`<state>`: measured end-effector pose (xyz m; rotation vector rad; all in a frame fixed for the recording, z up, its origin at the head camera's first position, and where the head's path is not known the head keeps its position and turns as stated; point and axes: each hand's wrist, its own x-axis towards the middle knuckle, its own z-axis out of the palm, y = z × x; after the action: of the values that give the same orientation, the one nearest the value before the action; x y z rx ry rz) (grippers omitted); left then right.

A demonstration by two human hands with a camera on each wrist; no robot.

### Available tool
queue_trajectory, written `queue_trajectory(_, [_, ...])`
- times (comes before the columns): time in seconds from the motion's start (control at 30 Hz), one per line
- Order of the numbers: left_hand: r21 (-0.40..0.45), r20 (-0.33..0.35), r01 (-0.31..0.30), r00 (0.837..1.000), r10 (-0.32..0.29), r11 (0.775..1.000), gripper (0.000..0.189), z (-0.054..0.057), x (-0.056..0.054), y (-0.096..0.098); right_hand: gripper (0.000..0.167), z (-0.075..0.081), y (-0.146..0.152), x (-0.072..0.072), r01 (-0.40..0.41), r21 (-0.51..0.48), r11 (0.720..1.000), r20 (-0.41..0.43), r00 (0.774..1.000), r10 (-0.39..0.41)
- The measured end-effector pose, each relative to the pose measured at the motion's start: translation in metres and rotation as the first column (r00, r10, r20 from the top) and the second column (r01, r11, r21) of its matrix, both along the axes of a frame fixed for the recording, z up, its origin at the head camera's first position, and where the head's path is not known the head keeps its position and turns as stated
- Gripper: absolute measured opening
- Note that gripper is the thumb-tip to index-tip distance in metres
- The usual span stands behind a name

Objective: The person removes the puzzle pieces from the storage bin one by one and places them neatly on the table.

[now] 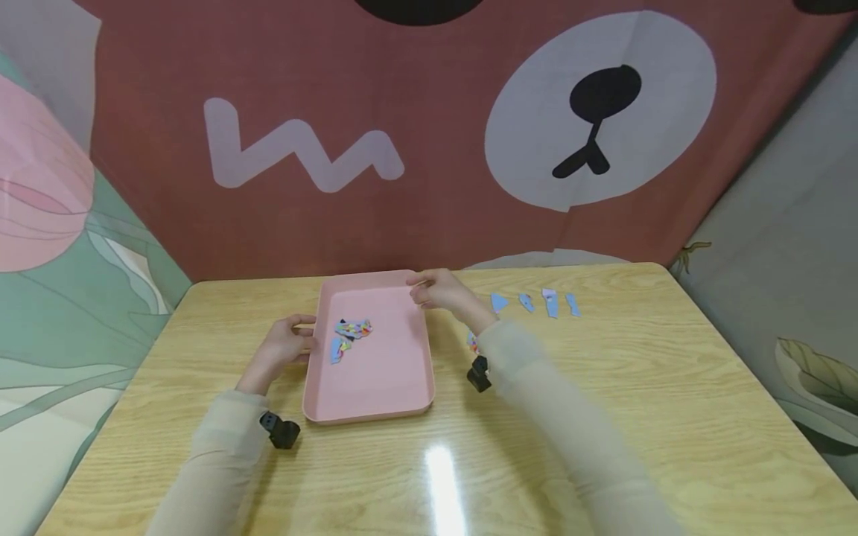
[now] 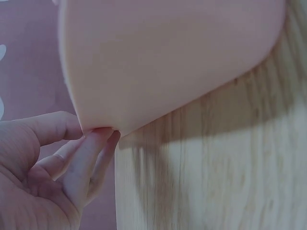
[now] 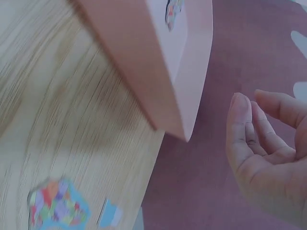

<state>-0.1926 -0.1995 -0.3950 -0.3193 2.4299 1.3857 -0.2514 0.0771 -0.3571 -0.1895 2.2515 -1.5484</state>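
A shallow pink tray (image 1: pixel 390 376) is on the wooden table, its long sides running away from me. Inside lie small light-blue puzzle pieces (image 1: pixel 355 329) with multicoloured print, grouped toward the left side. My left hand (image 1: pixel 280 346) is at the tray's left side; the left wrist view shows its thumb and fingers pinching the tray's edge. My right hand (image 1: pixel 447 292) overlaps the far right corner from above. In the right wrist view that hand (image 3: pixel 268 153) stands apart from the tray wall, fingers loosely bent around nothing.
Several light-blue pieces (image 1: pixel 550 303) lie in a row on the table (image 1: pixel 603 394) at the far right. Another colourful piece (image 1: pixel 472 342) is partly covered by my right forearm. Behind the table's far edge hangs a reddish-brown cloth (image 1: pixel 429 216) with a cartoon print.
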Motion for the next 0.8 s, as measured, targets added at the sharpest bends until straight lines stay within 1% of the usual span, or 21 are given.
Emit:
queue_trajectory(0.17, [0.001, -0.010, 0.011, 1.000, -0.011, 1.000, 0.055, 0.000, 0.000, 0.002, 0.041, -0.001, -0.020, 0.003, -0.016, -0.008, 1.000, -0.002, 1.000, 0.016])
queue_trajectory(0.37, [0.001, -0.014, 0.025, 1.000, -0.025, 1.000, 0.054, -0.001, 0.000, 0.004, 0.039, -0.011, -0.036, 0.007, -0.054, 0.019, 0.998, -0.044, 0.997, 0.055])
queue_trajectory(0.5, [0.000, -0.017, 0.037, 0.999, -0.037, 0.999, 0.054, -0.001, 0.002, 0.005, 0.037, -0.017, -0.040, 0.009, -0.093, 0.056, 0.994, -0.091, 0.991, 0.098])
queue_trajectory(0.67, [0.011, -0.030, 0.046, 0.998, -0.046, 0.999, 0.054, -0.001, 0.002, 0.005, 0.038, -0.025, -0.042, 0.009, -0.133, 0.103, 0.986, -0.160, 0.976, 0.148])
queue_trajectory(0.8, [0.016, -0.025, 0.050, 0.998, -0.049, 0.999, 0.054, -0.001, 0.002, 0.007, 0.040, -0.030, -0.044, 0.009, -0.128, 0.125, 0.984, -0.175, 0.973, 0.149])
